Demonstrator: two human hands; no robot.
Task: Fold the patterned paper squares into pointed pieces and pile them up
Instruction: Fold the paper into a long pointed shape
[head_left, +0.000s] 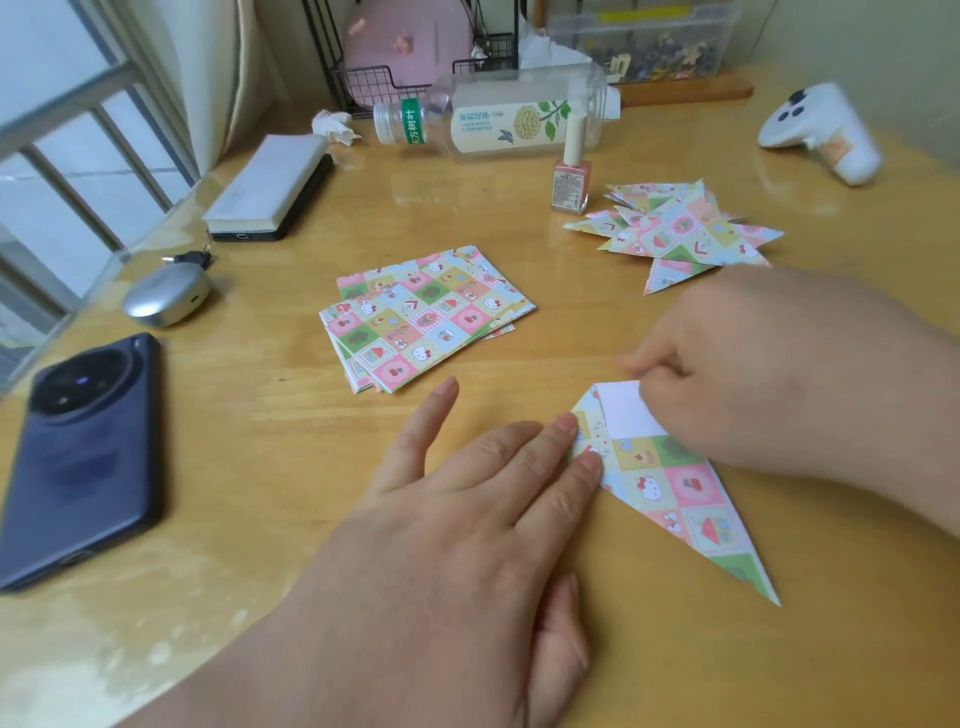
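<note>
A half-folded patterned paper piece (675, 488) lies on the wooden table near me, its long point aimed toward the lower right and a white flap showing at its top. My left hand (467, 525) lies flat with straight fingers, two fingertips pressing the paper's left edge. My right hand (753, 374) covers the paper's upper right, fingers curled down onto the white flap's edge. A stack of flat patterned squares (421, 317) sits in the middle of the table. The pile of finished pointed pieces (680, 228) lies at the right rear.
A dark phone (83, 452) lies at the left, a silver earbud case (166, 293) behind it. A book on a power bank (270, 182), a plastic bottle on its side (493, 119), a nail polish bottle (571, 171) and a white controller (821, 130) stand further back.
</note>
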